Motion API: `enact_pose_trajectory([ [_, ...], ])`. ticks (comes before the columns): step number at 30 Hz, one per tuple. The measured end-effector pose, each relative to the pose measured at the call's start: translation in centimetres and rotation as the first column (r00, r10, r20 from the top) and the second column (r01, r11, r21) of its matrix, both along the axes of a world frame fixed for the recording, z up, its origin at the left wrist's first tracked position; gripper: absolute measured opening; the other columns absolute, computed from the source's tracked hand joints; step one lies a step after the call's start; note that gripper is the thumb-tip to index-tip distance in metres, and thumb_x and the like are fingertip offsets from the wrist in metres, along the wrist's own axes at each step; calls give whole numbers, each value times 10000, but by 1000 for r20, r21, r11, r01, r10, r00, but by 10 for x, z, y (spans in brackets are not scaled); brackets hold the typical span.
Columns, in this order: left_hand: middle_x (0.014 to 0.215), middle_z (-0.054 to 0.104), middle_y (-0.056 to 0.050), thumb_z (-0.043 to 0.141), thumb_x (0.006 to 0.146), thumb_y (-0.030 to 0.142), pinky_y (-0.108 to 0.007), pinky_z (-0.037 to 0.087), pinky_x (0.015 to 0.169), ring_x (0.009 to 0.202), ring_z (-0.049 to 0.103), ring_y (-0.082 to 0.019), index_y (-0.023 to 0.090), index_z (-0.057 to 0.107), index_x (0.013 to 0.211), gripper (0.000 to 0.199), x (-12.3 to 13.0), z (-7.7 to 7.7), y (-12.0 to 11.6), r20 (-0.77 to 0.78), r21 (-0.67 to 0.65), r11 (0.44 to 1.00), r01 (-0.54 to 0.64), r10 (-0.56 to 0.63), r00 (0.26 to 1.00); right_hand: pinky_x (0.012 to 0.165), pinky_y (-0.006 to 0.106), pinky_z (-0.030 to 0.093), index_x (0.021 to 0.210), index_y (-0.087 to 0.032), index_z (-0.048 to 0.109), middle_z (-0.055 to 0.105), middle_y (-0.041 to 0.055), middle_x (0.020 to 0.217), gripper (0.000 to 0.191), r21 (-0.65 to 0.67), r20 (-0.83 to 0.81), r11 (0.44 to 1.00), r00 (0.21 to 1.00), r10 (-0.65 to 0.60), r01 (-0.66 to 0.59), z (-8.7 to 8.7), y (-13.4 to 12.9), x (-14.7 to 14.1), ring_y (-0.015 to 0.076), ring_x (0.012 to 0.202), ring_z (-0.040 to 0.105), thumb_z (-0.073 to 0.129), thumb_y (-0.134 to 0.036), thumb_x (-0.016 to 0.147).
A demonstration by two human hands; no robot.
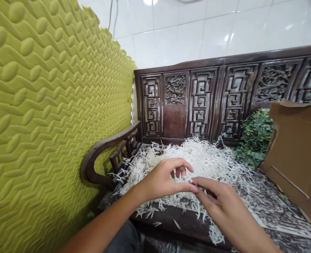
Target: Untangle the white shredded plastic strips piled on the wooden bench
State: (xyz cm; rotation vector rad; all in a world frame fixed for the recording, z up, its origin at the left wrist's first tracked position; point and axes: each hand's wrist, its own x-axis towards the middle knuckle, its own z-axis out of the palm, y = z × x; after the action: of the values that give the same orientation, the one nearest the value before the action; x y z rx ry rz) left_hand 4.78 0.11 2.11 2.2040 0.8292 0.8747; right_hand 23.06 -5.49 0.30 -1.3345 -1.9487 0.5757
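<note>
The thin branchy pieces (pixel 205 158) are white. The tall foam mat (pixel 52 123) is yellow-green with wavy bumps. The carved wooden backrest (pixel 174 121) is dark brown with square swirls.

1 cam on the head looks fwd & down at L hand (pixel 166 177) & R hand (pixel 221 202) (both v. close), w/ bench (pixel 174 121) & wall (pixel 166 42) farther off.

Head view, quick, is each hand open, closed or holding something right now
Left hand: fingers curved, thumb apart from index; can't tell whether anything's held.
Right hand: fingertips at the left thumb; whether its grip holds anything is unclear.
</note>
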Motion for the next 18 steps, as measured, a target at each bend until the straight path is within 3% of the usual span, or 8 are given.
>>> enact_pose_trajectory([
  [5,773,620,-12,629,837,455,-250,414,713,729,543,-121,168,680,874,294,-5,2,-2,-82,75,994,76,-69,994,571,261,372,746,-229,653,631,8,689,199,-6,-48,997,996,76,-76,3,-3,-5,168,629,530,515,-265,885],
  [12,717,583,-22,455,945,431,-243,398,734,736,536,-127,156,620,735,384,-16,2,5,-244,115,973,198,-166,956,523,259,303,709,-225,628,610,-11,620,183,1,21,995,994,104,-104,4,-2,-9,146,545,479,547,-254,870],
  [18,602,480,6,417,958,428,-243,371,666,619,455,-108,162,524,609,452,-17,-8,14,-250,141,979,145,-106,962,502,272,328,676,-232,689,621,10,569,214,-3,-73,996,993,93,-94,2,3,-10,164,516,495,596,-342,835],
])
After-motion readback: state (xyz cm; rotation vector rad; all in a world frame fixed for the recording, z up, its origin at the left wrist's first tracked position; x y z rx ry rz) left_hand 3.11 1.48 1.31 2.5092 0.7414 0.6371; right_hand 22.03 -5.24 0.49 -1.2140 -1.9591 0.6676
